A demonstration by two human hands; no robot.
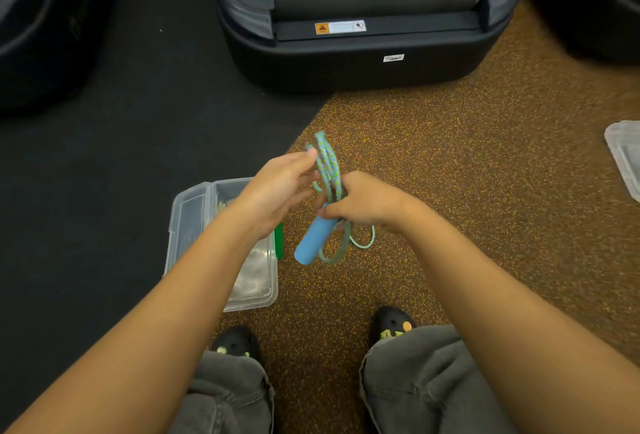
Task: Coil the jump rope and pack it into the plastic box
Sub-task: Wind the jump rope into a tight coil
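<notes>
The jump rope (327,165) has a blue-green braided cord and a light blue handle (313,239). My right hand (363,203) grips the bundled loops of cord at the top of the handle, which hangs down and to the left. My left hand (277,191) touches the upper loops with its fingertips, fingers partly spread. A few loose loops dangle under my right hand. The clear plastic box (194,219) lies open on the floor under my left forearm, with pale items inside and a green latch on its right side.
A dark treadmill base (363,53) stands ahead. More dark machines sit at the far left and far right. A clear plastic lid (625,153) lies at the right edge. My knees and black shoes are at the bottom. The floor is speckled brown rubber and black mat.
</notes>
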